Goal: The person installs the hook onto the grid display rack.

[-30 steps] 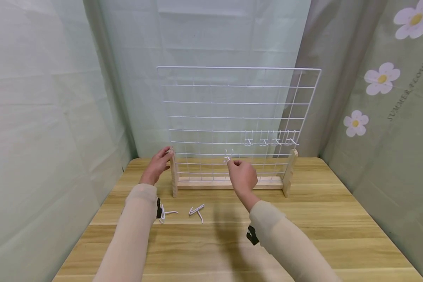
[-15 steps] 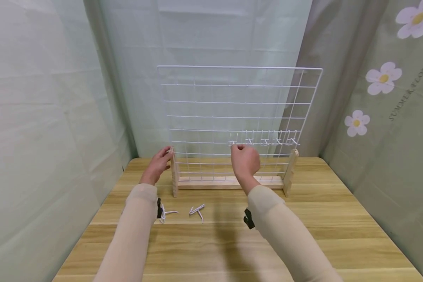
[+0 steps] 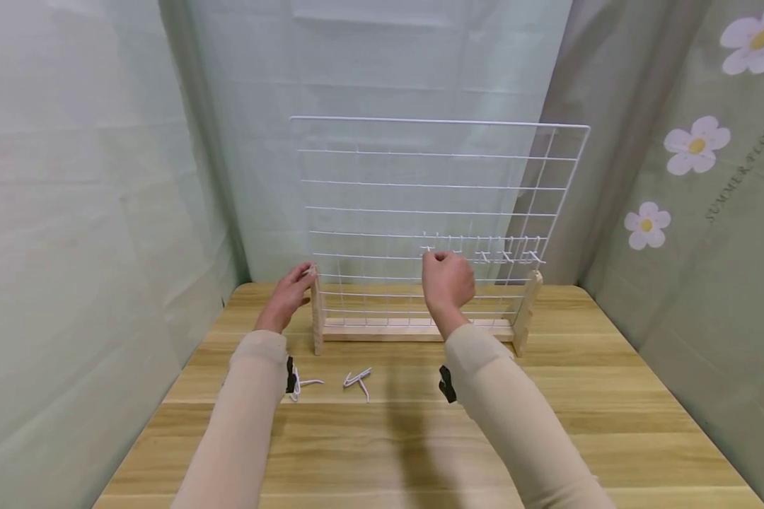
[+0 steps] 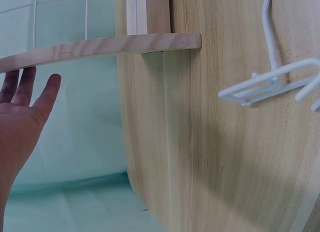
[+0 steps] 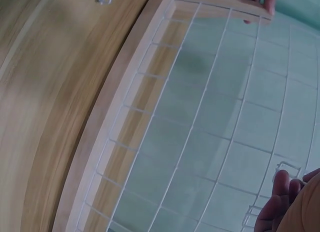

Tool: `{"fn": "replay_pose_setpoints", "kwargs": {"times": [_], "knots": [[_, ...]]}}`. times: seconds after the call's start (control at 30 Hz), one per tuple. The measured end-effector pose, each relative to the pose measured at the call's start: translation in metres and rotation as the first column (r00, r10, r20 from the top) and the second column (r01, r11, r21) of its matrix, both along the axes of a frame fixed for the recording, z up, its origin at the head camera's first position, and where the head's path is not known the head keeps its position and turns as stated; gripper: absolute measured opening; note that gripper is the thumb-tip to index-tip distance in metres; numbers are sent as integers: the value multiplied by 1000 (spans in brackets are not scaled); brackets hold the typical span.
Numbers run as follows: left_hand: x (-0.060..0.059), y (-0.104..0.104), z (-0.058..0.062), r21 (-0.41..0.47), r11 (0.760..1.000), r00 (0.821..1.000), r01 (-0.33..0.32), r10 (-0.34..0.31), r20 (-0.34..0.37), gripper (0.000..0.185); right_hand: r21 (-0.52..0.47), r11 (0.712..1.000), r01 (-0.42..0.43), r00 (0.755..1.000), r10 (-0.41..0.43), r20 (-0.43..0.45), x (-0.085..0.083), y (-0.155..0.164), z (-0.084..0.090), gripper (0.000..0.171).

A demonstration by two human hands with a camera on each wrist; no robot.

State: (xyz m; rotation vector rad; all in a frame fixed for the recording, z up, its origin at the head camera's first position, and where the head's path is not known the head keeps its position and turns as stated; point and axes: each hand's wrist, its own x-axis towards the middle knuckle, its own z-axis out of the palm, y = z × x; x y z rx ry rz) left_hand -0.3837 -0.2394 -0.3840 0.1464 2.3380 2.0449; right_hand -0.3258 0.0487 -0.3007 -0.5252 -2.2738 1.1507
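Right hand [image 3: 448, 277] pinches a white hook [image 3: 428, 249] against the wire grid [image 3: 420, 184], left of 2 hung hooks [image 3: 509, 256]. Left hand [image 3: 288, 295], fingers relaxed, steadies the grid's left wooden post [image 3: 317, 314].

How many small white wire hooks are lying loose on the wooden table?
2. One white wire hook lies on the wooden table in front of the grid rack; the other lies beside the left sleeve, partly hidden. More may be hidden under the arms.

White wire grid [image 3: 420, 185], matt wooden table [image 3: 611, 396].
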Motion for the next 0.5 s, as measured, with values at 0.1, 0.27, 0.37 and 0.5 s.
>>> {"fn": "replay_pose_setpoints", "kwargs": {"times": [0.1,0.27,0.37,0.5], "knots": [[1,1,1,-10,1000,1000,-3,3,-1,58,3,1000,5,1000,-5,10,-1,2,0,27],[1,1,0,-13,1000,1000,0,0,-2,58,26,1000,-7,1000,7,12,-1,3,0,27],[0,0,-1,-13,1000,1000,-2,2,0,58,36,999,-17,1000,17,15,-1,3,-1,27],[0,-1,-2,-14,1000,1000,-8,8,2,58,47,999,-28,999,26,23,-1,1,-3,29]]}}
